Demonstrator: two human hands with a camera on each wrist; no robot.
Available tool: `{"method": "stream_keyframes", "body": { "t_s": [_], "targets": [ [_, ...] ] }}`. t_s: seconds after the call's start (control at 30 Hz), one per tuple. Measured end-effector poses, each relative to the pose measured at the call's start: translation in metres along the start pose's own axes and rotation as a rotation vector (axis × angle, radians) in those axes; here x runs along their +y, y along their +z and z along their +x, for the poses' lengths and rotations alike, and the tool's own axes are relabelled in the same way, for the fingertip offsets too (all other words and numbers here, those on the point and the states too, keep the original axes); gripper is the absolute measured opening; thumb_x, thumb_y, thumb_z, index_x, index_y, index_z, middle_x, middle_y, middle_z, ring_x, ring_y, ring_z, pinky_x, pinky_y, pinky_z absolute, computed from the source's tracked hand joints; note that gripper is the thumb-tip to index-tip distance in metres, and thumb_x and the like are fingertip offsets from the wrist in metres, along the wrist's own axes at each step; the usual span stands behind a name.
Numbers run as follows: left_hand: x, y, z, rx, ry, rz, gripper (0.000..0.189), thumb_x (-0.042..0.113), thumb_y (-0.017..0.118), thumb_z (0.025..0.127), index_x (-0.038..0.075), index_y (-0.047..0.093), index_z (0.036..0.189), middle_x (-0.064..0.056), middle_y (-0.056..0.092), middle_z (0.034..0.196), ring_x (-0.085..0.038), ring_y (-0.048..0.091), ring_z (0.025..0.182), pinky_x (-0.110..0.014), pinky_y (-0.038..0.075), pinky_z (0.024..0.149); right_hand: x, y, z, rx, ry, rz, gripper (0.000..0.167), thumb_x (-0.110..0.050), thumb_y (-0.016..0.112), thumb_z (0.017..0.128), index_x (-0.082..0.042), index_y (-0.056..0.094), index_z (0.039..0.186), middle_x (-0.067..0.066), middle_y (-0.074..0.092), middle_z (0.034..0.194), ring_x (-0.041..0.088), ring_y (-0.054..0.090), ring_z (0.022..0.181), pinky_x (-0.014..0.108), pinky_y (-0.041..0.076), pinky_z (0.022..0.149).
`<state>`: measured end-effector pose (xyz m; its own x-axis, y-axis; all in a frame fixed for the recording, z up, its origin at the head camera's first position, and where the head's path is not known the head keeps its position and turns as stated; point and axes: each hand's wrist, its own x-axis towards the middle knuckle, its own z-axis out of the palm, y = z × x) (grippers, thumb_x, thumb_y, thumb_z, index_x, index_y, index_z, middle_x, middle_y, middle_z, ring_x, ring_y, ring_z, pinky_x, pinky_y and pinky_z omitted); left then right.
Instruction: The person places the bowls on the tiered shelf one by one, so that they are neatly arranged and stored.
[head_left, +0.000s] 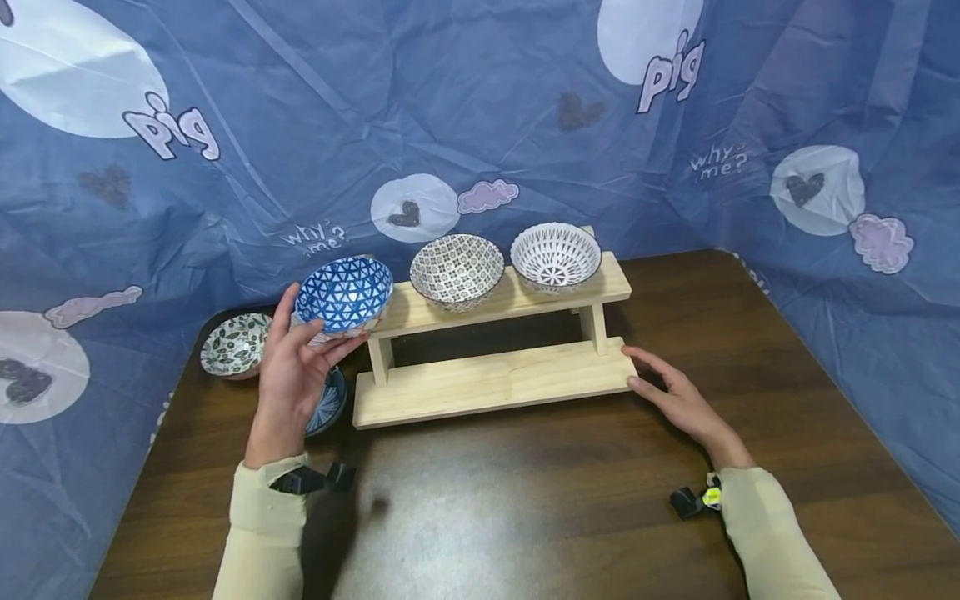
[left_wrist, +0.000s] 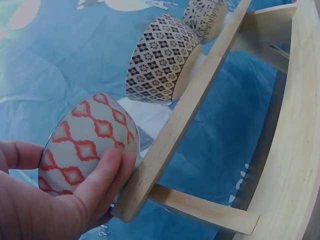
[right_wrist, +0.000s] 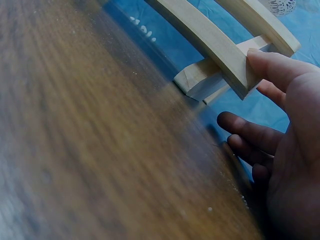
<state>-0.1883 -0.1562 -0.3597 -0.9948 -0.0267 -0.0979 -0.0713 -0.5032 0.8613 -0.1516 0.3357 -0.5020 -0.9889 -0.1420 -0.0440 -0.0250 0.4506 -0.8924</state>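
My left hand (head_left: 288, 379) grips a bowl (head_left: 345, 293) with a blue triangle pattern inside and a red lattice outside, thumb at the rim and fingers beneath. The bowl is at the left end of the upper shelf of a wooden two-tier stand (head_left: 480, 387); whether its base touches the shelf is hidden. Beside it on that shelf stand a brown-patterned bowl (head_left: 457, 271) and a black-and-white bowl (head_left: 557, 257). My right hand (head_left: 678, 404) touches the right end of the lower shelf with thumb and forefinger, its other fingers loosely bent in the right wrist view.
On the dark wooden table (head_left: 525, 500), a leaf-patterned bowl (head_left: 234, 343) sits at the far left. A dark blue bowl (head_left: 328, 404) is partly hidden behind my left hand. A blue printed cloth (head_left: 300, 125) hangs behind and beside the table.
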Motion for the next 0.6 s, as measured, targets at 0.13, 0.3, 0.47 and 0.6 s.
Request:
{"method": "stream_keyframes", "body": {
  "t_s": [0.13, 0.3, 0.47, 0.6],
  "targets": [
    [0.0002, -0.0003, 0.0014, -0.005, -0.002, 0.006, 0.069, -0.001, 0.037, 0.101, 0.032, 0.018, 0.159, -0.014, 0.005, 0.167, -0.019, 0.071, 0.103, -0.035, 0.064, 0.085, -0.0006, -0.0005, 0.0006, -0.003, 0.003, -0.005, 0.057, -0.029, 0.057, 0.102, -0.009, 0.040, 0.152, 0.020, 0.032, 0.162, 0.042, 0.027, 0.149, 0.070, 0.019, 0.119],
    [0.0004, -0.0012, 0.0030, -0.027, -0.004, 0.000, 0.069, 0.000, 0.037, 0.102, 0.032, 0.016, 0.159, -0.014, 0.004, 0.168, -0.018, 0.072, 0.103, -0.035, 0.063, 0.085, -0.0008, -0.0008, 0.0008, -0.005, 0.002, -0.004, 0.056, -0.029, 0.057, 0.102, -0.009, 0.040, 0.152, 0.020, 0.033, 0.162, 0.042, 0.028, 0.149, 0.070, 0.019, 0.119],
    [-0.0006, -0.0029, 0.0029, -0.050, -0.002, 0.000, 0.071, 0.001, 0.036, 0.102, 0.034, 0.010, 0.160, -0.015, 0.000, 0.168, -0.019, 0.074, 0.100, -0.035, 0.063, 0.085, -0.0002, 0.0000, 0.0007, 0.000, -0.002, 0.000, 0.056, -0.029, 0.058, 0.102, -0.009, 0.041, 0.152, 0.020, 0.033, 0.161, 0.042, 0.028, 0.148, 0.069, 0.019, 0.120],
    [-0.0014, -0.0049, 0.0014, -0.066, 0.013, 0.007, 0.072, 0.003, 0.034, 0.103, 0.035, 0.005, 0.161, -0.016, -0.001, 0.168, -0.021, 0.075, 0.094, -0.035, 0.064, 0.082, 0.0005, 0.0006, 0.0004, 0.000, -0.010, 0.004, 0.056, -0.028, 0.058, 0.102, -0.009, 0.041, 0.152, 0.020, 0.034, 0.161, 0.042, 0.029, 0.148, 0.068, 0.020, 0.119]
  ]
}}
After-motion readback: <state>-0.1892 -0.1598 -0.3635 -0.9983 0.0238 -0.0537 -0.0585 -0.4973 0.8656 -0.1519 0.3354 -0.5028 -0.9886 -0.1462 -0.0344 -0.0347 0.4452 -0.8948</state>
